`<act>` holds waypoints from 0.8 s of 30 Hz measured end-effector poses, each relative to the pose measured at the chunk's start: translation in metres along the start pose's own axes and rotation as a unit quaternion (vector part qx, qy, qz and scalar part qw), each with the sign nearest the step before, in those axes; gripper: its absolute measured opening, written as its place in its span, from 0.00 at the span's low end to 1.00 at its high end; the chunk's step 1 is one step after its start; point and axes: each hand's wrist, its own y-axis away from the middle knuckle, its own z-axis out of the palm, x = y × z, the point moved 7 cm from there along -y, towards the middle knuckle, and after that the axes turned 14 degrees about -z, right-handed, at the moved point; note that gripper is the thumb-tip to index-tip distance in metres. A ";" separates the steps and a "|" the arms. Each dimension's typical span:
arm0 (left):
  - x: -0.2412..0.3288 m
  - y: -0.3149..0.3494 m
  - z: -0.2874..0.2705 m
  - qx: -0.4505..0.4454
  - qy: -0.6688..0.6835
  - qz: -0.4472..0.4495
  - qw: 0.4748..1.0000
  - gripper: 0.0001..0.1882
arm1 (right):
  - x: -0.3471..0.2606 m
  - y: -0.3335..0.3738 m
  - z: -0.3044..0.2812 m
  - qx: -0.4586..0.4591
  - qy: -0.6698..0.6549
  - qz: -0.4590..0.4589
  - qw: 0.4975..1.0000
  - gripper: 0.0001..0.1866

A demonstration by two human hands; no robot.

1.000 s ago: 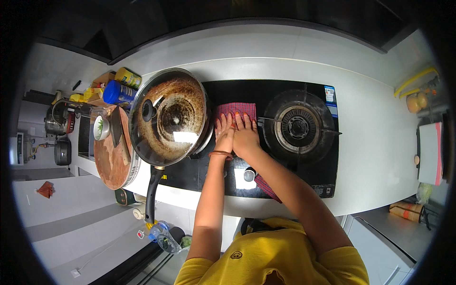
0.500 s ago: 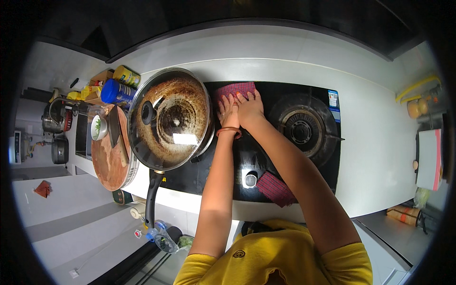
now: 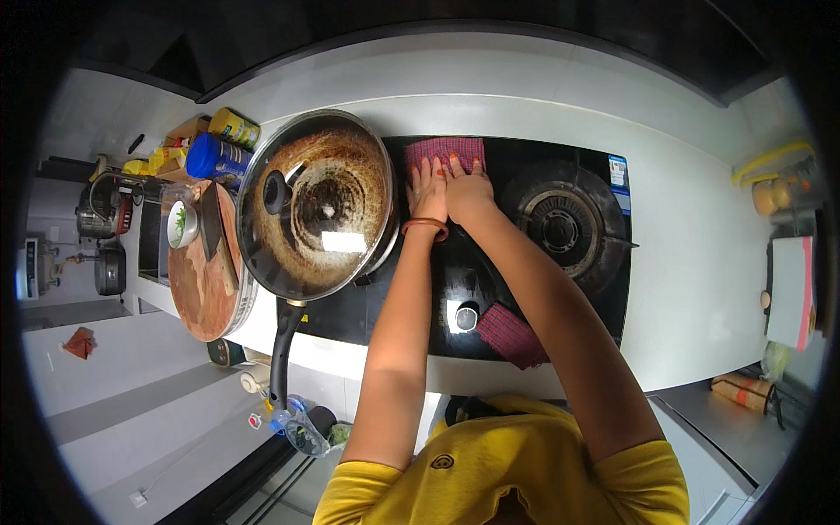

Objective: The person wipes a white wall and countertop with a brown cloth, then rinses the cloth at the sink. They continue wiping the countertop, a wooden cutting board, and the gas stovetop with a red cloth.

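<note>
A red and dark checked cloth (image 3: 446,150) lies at the back edge of a black glass gas hob (image 3: 389,319). My left hand (image 3: 428,191), with a reddish-brown bangle at its wrist, rests flat on the cloth's near part. Beside it, my right hand (image 3: 470,192) also presses down with its fingers stretched out. Both hands are open, side by side and touching. A second checked cloth (image 3: 512,335) lies by the control knob (image 3: 466,317) at the hob's front, partly under my right forearm.
Left of my hands stands a large pan with a glass lid (image 3: 324,206), its black handle (image 3: 282,354) jutting past the counter's front. Further left, a cleaver (image 3: 213,229) and white bowl (image 3: 182,224) sit on a round chopping board (image 3: 197,297). The right burner (image 3: 560,229) is uncovered.
Both hands and the cloth under them have slid slightly right along the hob's back edge, and the cloth lies straighter. The whole view has shifted a little.
</note>
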 end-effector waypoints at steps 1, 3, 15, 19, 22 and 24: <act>-0.002 0.007 0.001 -0.005 0.004 -0.002 1.000 0.31 | -0.002 0.001 0.004 -0.012 0.011 -0.002 1.000 0.36; -0.003 0.021 -0.002 -0.008 -0.030 0.000 1.000 0.31 | -0.007 0.006 0.009 -0.022 0.022 -0.001 1.000 0.35; -0.030 0.101 -0.003 -0.045 -0.191 0.014 0.980 0.30 | -0.059 0.073 0.051 -0.046 0.191 -0.127 0.972 0.31; -0.037 0.132 -0.008 -0.077 -0.212 0.020 0.974 0.30 | -0.069 0.092 0.070 0.018 0.105 -0.016 0.994 0.27; -0.040 0.150 -0.010 -0.080 -0.215 0.034 0.973 0.30 | -0.074 0.118 0.074 0.051 0.017 0.012 0.998 0.28; -0.040 0.160 -0.010 -0.081 -0.229 0.046 0.969 0.30 | -0.078 0.132 0.077 0.076 0.004 0.010 0.997 0.27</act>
